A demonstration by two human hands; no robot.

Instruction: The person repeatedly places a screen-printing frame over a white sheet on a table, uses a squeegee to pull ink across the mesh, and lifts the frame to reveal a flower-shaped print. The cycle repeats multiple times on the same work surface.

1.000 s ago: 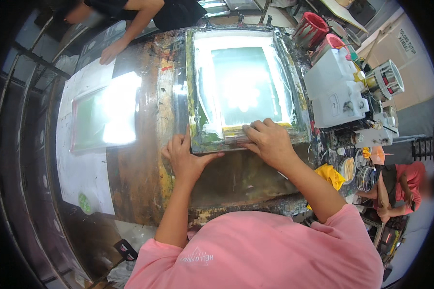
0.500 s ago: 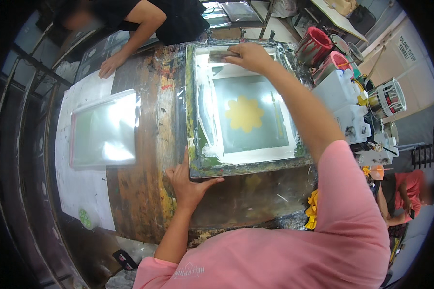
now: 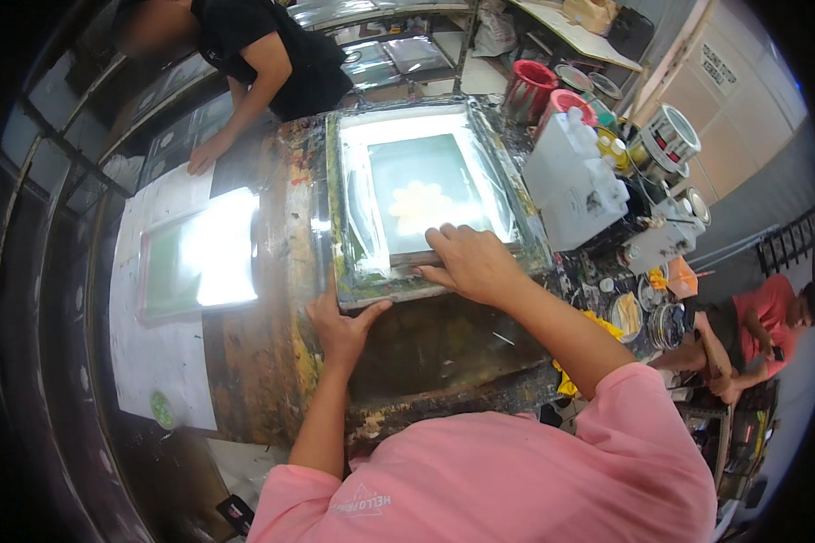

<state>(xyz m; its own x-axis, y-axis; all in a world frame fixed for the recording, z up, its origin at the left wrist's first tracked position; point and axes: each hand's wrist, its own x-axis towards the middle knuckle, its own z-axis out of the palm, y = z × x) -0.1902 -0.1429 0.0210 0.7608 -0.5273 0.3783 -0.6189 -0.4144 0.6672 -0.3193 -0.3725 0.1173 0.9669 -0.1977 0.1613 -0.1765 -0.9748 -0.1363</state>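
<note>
A screen-printing frame (image 3: 330, 195) lies on the worktable, with white ink round its grey-green window (image 3: 417, 158). Through the mesh shows a pale yellow flower shape (image 3: 417, 206). My right hand (image 3: 480, 262) is closed on a squeegee (image 3: 413, 259), whose blade lies across the near end of the screen; the hand covers part of it. At the frame's near left corner is my left hand (image 3: 340, 324), thumb spread along the near edge and fingers against the left side. It touches the frame without wrapping round it.
To the left, a glossy clear-covered sheet (image 3: 167, 271) rests on white paper (image 3: 131, 353), near a green round thing (image 3: 161, 409). Paint cans (image 3: 529, 89) and white jugs (image 3: 570, 185) crowd the right. Another person's hand (image 3: 210, 152) touches the paper's far edge.
My right hand has drawn the squeegee from the far end of the screen to the near end. My left hand stays at the corner. The view has shifted slightly.
</note>
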